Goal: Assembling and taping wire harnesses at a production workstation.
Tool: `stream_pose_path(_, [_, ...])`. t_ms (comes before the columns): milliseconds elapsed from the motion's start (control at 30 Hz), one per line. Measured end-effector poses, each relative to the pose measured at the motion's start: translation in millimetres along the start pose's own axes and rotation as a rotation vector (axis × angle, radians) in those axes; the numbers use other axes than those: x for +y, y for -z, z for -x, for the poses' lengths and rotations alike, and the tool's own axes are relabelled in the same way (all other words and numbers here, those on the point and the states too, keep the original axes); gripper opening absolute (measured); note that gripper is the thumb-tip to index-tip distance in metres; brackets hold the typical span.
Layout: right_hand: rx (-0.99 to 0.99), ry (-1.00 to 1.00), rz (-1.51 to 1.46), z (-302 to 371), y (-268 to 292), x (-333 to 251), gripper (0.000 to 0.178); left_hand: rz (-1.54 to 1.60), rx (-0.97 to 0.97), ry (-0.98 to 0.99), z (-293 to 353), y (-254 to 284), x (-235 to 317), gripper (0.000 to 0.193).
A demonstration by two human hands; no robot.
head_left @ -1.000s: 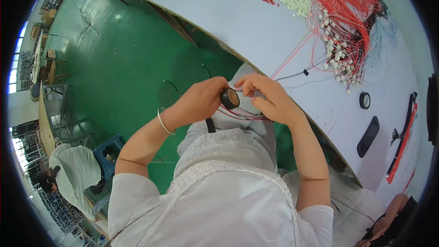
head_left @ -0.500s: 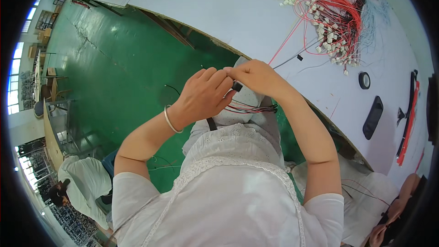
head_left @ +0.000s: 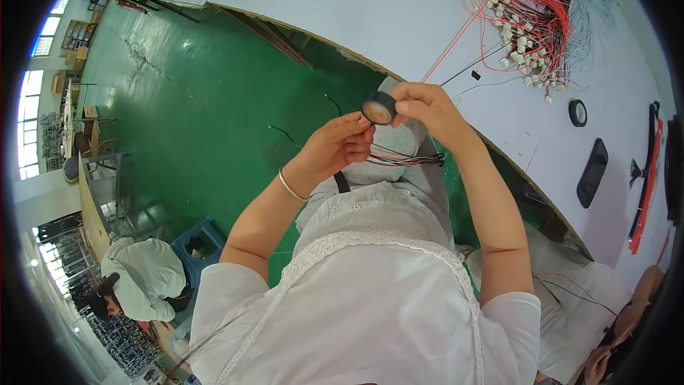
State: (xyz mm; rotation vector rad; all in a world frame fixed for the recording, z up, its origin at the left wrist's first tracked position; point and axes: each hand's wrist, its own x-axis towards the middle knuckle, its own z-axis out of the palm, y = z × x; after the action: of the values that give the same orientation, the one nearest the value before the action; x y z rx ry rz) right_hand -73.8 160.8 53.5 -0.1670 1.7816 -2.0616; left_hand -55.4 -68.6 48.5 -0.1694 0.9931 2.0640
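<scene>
In front of my lap, a roll of black tape (head_left: 389, 102) is gripped by my right hand (head_left: 433, 113), its round side turned toward me. My left hand (head_left: 335, 144) is closed just below and left of the roll, fingertips close to its rim. Thin black wires (head_left: 283, 132) stick out past the left hand over the floor, and the part within its fingers is hidden. A bundle of red, black and white wires (head_left: 410, 160) lies across my lap under the hands. Red wires (head_left: 449, 48) and a grey one run from the table toward my right hand.
On the white table (head_left: 342, 18) lie a heap of red wires with white connectors (head_left: 524, 43), pale and red small parts, another black tape roll (head_left: 578, 113) and a black phone-like slab (head_left: 592, 173). One person (head_left: 146, 278) sits behind left; another is at lower right.
The black tape has come up into clear view between my hands, with the right hand now on the roll. My left hand has turned and dropped slightly. The whole view has shifted a little.
</scene>
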Motion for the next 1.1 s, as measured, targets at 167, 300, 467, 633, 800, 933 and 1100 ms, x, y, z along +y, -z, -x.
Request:
stream_pose_path(167, [-0.209,0.126,0.337,4,9,-7,0.020,-0.200,-0.036,0.183,-1,8,18,0.016])
stream_pose_path(300, [-0.045,0.081,0.650,8,-5,-20,0.021,-0.901,0.081,0.003,-9,-5,28,0.014])
stream_pose_path(467, [0.108,0.147,1.037,2,-12,-17,0.033,-1.886,0.137,-0.813,-16,-23,27,0.006])
stream_pose_path(633, [0.002,-0.234,0.705,-16,-14,-22,0.040,-2.003,0.253,-0.986,-16,-22,14,0.010])
stream_pose_path(800, [0.080,-0.030,0.404,-24,-26,-1,0.033,-1.939,0.360,-1.129,-8,-20,-9,0.011])
stream_pose_path(933, [0.133,-0.130,0.375,-12,-31,-16,0.023,-1.005,0.393,-0.647,0,-10,-23,0.010])
stream_pose_path(1100, [0.065,0.336,0.443,17,-15,-1,0.018,0.179,-0.057,0.062,14,2,-23,0.014])
